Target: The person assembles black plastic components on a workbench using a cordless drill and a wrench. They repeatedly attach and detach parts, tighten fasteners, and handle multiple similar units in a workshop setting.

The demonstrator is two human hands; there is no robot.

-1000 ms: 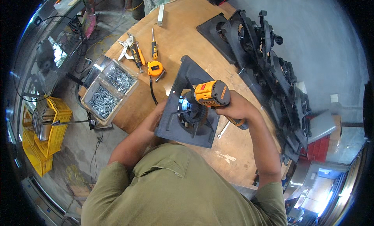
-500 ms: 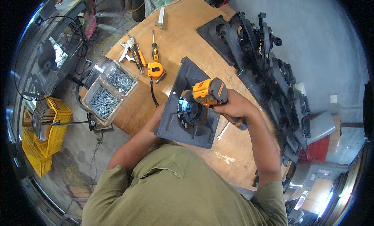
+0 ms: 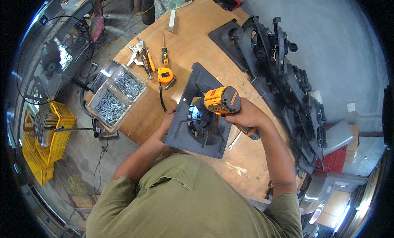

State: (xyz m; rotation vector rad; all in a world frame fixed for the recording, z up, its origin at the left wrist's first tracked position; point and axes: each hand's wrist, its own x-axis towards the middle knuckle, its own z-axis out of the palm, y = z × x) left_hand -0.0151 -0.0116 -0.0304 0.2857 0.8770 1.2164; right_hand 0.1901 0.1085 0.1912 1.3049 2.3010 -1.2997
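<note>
A black square gas burner stand [image 3: 170, 135] is held up on a tilt over the workbench, with a round burner in its middle and pan supports around it. My left hand [image 3: 168, 118] grips its left edge; most of the fingers are hidden behind it. In my right hand [image 3: 249, 113] is a yellow and black cordless drill [image 3: 217, 102], fingers wrapped round the handle. The drill's front end points into the burner's centre, where its tip is hidden. Just beyond the stand's right edge, a wrench [image 3: 234, 141] lies on the wood.
A divided box of bolts and screws [image 3: 119, 94] sits at the bench's left edge. Locking pliers [image 3: 143, 57], a screwdriver [image 3: 164, 51] and a tape measure [image 3: 165, 75] lie farther back. Several black burner stands [image 3: 283, 82] are stacked along the right. Yellow crates [image 3: 49, 135] stand lower left.
The whole view has shifted slightly. The drill sits a little lower and farther right against the stand, and more of my left hand shows at the stand's left edge.
</note>
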